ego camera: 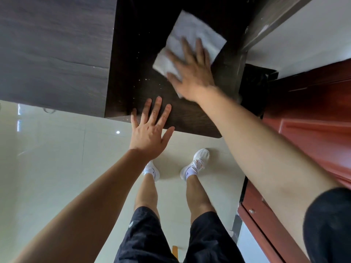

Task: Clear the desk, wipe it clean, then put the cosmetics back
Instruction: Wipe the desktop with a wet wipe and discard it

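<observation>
Desk point(190, 116), right hand point(191, 73) flat on cloth point(191, 31), left hand point(150, 130) spread

The desk point(152, 59) is dark brown wood grain, its near edge running toward five o'clock to a rounded corner; pale specks, perhaps dust or crumbs, dot the top around its middle; a white folded cloth point(191, 33), roughly square and blurred, lies flat on the top toward one o'clock, one corner pointing to twelve o'clock.
</observation>
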Demonstrator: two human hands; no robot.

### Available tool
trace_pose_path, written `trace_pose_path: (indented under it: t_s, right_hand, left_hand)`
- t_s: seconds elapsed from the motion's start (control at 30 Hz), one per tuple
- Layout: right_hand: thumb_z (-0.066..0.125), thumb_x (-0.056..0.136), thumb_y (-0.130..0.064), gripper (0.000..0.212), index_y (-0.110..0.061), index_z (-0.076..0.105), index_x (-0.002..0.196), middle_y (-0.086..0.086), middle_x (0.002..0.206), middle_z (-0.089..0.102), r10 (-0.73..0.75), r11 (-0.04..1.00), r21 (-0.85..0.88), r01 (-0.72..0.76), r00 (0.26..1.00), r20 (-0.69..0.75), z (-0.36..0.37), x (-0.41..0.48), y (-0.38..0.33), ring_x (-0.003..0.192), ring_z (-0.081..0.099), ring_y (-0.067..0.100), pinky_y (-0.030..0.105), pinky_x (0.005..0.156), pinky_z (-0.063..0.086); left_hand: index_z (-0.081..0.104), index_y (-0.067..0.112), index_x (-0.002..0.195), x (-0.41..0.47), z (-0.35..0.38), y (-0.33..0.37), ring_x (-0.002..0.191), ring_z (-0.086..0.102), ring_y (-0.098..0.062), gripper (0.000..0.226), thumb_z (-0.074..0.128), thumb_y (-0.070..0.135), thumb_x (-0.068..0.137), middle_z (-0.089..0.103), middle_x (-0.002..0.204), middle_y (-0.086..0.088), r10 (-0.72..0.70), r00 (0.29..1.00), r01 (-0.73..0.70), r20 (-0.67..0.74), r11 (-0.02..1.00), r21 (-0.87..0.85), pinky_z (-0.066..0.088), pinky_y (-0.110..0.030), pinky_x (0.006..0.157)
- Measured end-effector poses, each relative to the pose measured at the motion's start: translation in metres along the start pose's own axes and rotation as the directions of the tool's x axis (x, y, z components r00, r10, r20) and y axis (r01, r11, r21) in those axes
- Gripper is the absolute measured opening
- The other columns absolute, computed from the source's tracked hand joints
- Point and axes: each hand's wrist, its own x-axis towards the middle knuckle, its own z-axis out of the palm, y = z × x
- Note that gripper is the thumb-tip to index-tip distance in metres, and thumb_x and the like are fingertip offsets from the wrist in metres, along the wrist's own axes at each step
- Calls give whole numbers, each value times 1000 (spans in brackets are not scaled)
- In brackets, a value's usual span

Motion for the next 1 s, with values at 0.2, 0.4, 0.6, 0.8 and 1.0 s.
trace_pose_path:
  t_s: [0.2, 0.4, 0.6, 0.8, 1.0]
  right_hand:
    - [25, 98, -68, 66, -46, 7, 157, 2, 169, -5, -79, 994, -73, 81, 997, 25, 22, -73, 44, 151, -13, 42, 51, 121, -6]
    - [23, 91, -75, 70, -53, 1, 154, -3, 168, -11, 253, 967, 43, -252, 967, -21, -27, 46, 83, 150, -12, 46, 61, 122, 4]
    - [19, 92, -72, 69, -48, 5, 155, 1, 169, -6, 327, 942, 102, -320, 943, -62, -17, 39, 69, 149, -11, 48, 64, 120, 6]
    - [36, 103, -53, 58, -34, 28, 157, 11, 167, 10, 200, 978, 105, -182, 957, -210, 75, -151, 10, 150, -3, 49, 59, 121, 12]
    - [38, 101, -57, 61, -39, 23, 157, 7, 169, 3, 27, 999, 25, -25, 995, -91, 82, -177, 22, 152, -7, 45, 56, 121, 6]
  left_hand:
    - [20, 30, 156, -1, 4, -1, 152, 6, -27, 65, 34, 56, 99, 10, 166, -1, 0, 1000, -1, -29, 1000, -21, 12, -64, 115]
    - [19, 30, 157, -1, 3, 0, 152, 4, -26, 64, 31, 57, 100, 9, 166, -1, -8, 999, 7, -32, 1000, -23, 10, -62, 117]
    - [22, 29, 156, 0, 11, -3, 152, 7, -27, 63, 30, 57, 100, 11, 166, -2, 16, 997, -17, -78, 1000, -12, 10, -62, 115]
    - [21, 29, 156, -1, 14, -4, 152, 7, -27, 63, 33, 56, 100, 11, 166, -2, 25, 995, -27, -92, 999, -17, 10, -63, 113]
    - [20, 30, 156, 0, 12, -7, 151, 7, -27, 63, 30, 56, 100, 11, 165, -2, 34, 996, -35, -82, 999, -17, 12, -64, 113]
